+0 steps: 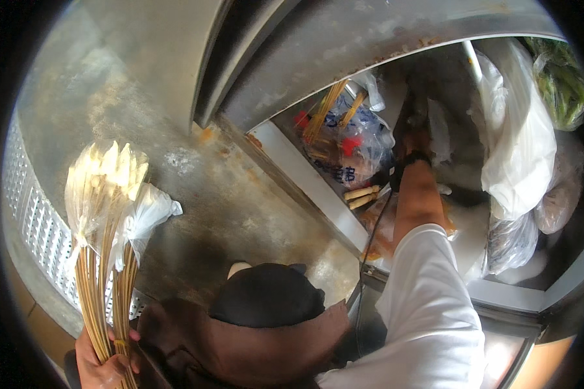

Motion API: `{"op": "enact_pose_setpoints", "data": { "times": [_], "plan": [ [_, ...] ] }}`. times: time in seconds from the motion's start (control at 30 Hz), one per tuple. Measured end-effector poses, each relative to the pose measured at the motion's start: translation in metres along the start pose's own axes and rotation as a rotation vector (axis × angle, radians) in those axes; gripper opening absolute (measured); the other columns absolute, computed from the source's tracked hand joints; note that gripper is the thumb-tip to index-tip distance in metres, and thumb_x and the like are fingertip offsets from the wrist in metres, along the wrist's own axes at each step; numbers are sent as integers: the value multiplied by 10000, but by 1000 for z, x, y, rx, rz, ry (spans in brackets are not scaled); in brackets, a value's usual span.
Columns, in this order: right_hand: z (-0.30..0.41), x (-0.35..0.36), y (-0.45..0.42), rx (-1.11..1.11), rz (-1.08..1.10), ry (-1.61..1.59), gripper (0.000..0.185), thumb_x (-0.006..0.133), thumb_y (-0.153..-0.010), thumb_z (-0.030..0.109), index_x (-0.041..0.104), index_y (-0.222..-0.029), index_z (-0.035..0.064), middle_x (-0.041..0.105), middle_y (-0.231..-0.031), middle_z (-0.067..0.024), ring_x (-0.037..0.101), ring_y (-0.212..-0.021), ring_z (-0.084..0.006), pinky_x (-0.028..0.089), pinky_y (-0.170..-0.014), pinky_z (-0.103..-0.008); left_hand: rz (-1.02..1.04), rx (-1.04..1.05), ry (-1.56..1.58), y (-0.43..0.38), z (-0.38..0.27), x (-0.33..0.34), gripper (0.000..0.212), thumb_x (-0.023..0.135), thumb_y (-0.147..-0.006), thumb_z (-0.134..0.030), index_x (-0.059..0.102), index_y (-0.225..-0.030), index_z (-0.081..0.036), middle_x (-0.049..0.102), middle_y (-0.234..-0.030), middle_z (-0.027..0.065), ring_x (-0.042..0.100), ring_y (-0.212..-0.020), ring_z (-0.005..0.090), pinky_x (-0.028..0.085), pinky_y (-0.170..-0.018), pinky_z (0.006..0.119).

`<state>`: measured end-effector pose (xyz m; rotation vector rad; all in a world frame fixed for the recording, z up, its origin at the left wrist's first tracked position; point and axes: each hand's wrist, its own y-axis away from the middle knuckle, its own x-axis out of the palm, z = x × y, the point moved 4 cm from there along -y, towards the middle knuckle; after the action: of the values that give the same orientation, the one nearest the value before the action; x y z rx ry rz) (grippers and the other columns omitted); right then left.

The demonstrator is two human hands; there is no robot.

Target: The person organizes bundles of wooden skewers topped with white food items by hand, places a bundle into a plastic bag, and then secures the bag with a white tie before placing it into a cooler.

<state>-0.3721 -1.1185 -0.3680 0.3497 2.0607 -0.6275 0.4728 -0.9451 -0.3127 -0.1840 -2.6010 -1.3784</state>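
My left hand (108, 362) is closed around the lower ends of two bundles of thin wooden skewers (97, 291). The skewer tops, with pale pieces on them, are wrapped in clear plastic bags (108, 170); a whiter bag (148, 219) covers the second bundle. My right arm reaches down into an open metal-framed chest. My right hand (416, 138) is in dark shadow there, its fingers hard to make out. Just left of it lies a printed clear plastic bag (362, 141) with skewers (325, 112) beside and across it, and two pale stick-like pieces (361, 197) lie lower down.
White plastic bags (520, 141) hang or lie on the chest's right side, with a bag of green vegetables (562, 87) beyond. The chest's pale rim (316, 182) borders the worn metal floor (224, 209). A perforated metal strip (39, 209) curves along the left. A dark cable (370, 243) crosses the rim.
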Motion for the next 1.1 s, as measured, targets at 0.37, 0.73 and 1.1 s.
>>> {"op": "enact_pose_setpoints", "data": {
  "times": [0.37,0.73,1.1],
  "plan": [
    [-92,-1,-9,256,494,-525,422,617,-825,425,641,-1022,52,643,-1044,-115,607,-959,-213,481,-803,-344,240,-63,-191,40,-28,3,567,620,-885,-262,358,-1320,-9,570,-1074,101,567,-876,159,475,-712,239],
    [71,-65,19,257,-59,-1155,328,542,-867,258,628,-1105,49,640,-1096,-141,588,-1029,-284,436,-902,-390,193,-104,-217,45,-31,13,546,628,-882,-268,384,-1296,-8,566,-1074,94,558,-898,159,468,-736,239],
    [67,-61,29,71,352,-393,484,491,-894,348,504,-1257,28,551,-1236,-197,564,-1070,-332,451,-883,-418,152,-73,-253,40,-42,26,347,590,-905,-261,501,-1137,-19,560,-827,21,500,-646,60,392,-508,178]
  ]
}}
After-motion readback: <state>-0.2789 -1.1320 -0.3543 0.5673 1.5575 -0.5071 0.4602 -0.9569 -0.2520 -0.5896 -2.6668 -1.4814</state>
